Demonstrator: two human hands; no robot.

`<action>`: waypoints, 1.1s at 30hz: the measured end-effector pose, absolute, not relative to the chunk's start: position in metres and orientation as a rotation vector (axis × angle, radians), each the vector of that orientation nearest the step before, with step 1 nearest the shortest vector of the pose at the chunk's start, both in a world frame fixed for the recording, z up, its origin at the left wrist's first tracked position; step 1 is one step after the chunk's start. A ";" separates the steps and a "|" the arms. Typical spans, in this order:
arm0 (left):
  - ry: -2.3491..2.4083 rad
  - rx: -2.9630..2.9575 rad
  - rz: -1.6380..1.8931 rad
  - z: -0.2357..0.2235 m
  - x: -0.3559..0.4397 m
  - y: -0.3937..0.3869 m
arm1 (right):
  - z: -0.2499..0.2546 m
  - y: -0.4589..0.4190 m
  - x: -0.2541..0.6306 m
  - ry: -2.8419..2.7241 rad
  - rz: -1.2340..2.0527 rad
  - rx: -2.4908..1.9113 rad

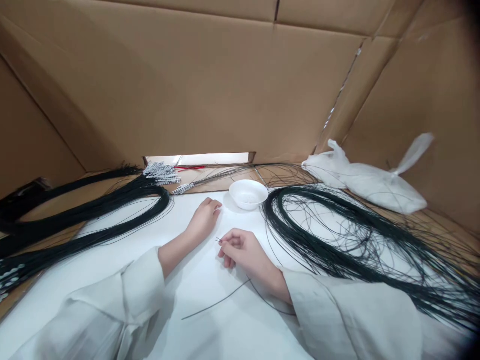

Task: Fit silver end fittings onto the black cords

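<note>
Right hand (247, 254), centre of frame, fingertips pinched on thin dark wire (218, 240) ends. Left hand (204, 219), upper left of it, loosely curled; cannot tell if holding anything. Wire probably light, springy; best gripped near tips.

White tabletop (232, 335), black wire bundles (161, 201), bowl (248, 199)

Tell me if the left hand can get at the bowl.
Probably yes: the left hand is near the bowl, and only white tabletop shows between them.
</note>
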State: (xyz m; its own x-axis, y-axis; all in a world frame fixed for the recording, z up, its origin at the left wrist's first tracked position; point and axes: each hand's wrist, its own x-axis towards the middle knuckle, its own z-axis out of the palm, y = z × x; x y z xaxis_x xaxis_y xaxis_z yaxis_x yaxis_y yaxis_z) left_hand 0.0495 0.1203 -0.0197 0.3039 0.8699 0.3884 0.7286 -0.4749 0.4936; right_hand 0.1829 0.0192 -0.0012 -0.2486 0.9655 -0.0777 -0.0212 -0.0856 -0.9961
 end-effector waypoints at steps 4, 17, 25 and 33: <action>1.431 2.387 0.904 -0.018 0.055 0.124 | -0.002 0.019 0.183 -1.355 1.442 -1.117; 1.441 2.090 1.030 -0.003 0.042 0.091 | 0.001 0.015 0.185 -1.392 1.426 -1.066; 1.241 1.504 0.914 -0.001 0.023 0.010 | 0.007 0.005 0.181 -1.452 1.483 -1.062; 1.097 1.271 0.935 0.007 0.028 0.003 | 0.002 0.008 0.180 -1.460 1.472 -1.099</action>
State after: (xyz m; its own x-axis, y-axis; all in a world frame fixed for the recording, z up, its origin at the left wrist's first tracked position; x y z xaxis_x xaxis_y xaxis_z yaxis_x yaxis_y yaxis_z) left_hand 0.0284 0.0033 0.0066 0.2438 0.9642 -0.1041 0.0506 0.0946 0.9942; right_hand 0.1796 0.0081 0.0022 -0.3276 0.9432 -0.0551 0.0477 -0.0417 -0.9980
